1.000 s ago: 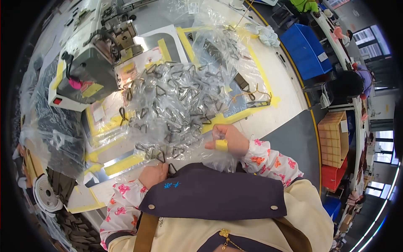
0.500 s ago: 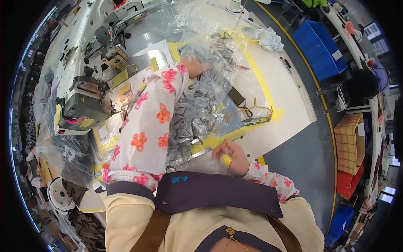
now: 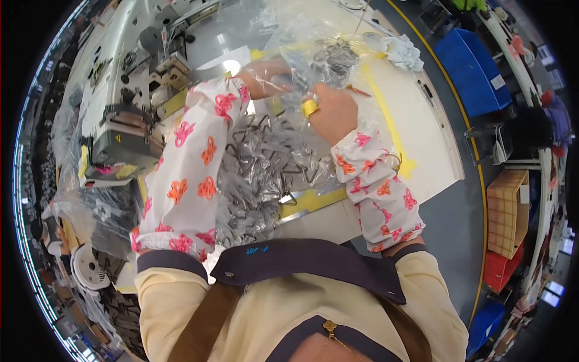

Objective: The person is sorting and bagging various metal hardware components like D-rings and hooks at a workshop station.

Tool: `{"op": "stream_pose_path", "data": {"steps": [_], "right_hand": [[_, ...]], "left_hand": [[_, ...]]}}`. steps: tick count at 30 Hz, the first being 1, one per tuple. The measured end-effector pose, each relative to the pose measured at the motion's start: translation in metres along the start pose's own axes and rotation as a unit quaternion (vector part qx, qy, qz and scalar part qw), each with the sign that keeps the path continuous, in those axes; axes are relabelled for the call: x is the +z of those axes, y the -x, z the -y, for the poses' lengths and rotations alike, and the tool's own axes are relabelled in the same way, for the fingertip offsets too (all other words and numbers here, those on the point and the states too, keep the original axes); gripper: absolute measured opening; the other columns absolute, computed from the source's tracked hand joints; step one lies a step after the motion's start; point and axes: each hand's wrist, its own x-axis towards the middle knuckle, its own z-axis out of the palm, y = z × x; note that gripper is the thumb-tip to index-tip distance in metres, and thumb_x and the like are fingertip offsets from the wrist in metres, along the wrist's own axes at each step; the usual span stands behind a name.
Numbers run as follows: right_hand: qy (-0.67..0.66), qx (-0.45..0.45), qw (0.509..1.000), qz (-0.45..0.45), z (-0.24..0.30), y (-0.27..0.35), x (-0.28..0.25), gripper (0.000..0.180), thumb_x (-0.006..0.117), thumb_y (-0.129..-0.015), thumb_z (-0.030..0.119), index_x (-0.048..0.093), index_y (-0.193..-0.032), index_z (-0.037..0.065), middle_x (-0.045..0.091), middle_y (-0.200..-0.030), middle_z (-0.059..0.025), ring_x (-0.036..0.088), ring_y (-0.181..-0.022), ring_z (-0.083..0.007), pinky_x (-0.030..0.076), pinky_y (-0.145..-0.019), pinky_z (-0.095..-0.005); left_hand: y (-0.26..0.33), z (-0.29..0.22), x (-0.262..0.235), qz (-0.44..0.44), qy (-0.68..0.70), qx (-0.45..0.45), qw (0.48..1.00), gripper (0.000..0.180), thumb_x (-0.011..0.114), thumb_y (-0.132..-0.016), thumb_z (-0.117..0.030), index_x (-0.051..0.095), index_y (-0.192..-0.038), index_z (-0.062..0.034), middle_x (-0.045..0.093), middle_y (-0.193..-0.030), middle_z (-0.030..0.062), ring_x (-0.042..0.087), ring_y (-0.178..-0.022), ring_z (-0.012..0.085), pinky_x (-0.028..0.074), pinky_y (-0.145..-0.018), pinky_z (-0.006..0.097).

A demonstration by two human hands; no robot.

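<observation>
Clips (image 3: 265, 175) mostly lie heaped on my table (image 3: 422, 139) while my left hand (image 3: 265, 78) and right hand (image 3: 332, 111) both grip the clear bag (image 3: 325, 54).

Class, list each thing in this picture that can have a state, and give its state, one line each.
Left hand: inside the clear plastic bag, gripping.
Right hand: closed on the bag from outside.
Clear plastic bag: open, crumpled.
Metal clips: loose in a pile on the table.
Blue bin: upright, contents unclear.
</observation>
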Motion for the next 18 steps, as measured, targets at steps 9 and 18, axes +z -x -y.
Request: {"op": "stream_pose_path", "data": {"steps": [9,18], "right_hand": [[-0.204,0.037,0.978,0.026,-0.003,0.034,-0.045,0.022,0.068,-0.069,0.018,0.055,-0.075,0.001,0.057,-0.067,-0.0048,0.051,-0.06,-0.013,0.04,-0.056,-0.0245],[-0.369,0.05,0.83,0.416,0.081,0.135,-0.031,0.021,0.059,-0.072,0.008,0.053,-0.092,0.003,0.051,-0.069,-0.0001,0.046,-0.066,-0.007,0.038,-0.062,-0.022]], "left_hand": [[0.159,-0.103,-0.096,-0.19,0.378,-0.157,0.892,0.025,0.05,-0.083,-0.015,0.054,-0.103,0.0002,0.06,-0.09,0.0057,0.055,-0.082,0.0107,0.043,-0.072,0.022],[0.347,-0.18,-0.023,-0.17,0.281,-0.462,0.824,0.054,0.068,-0.068,-0.019,0.045,-0.112,0.0014,0.055,-0.097,0.0122,0.051,-0.088,0.0162,0.042,-0.076,0.027]]}}
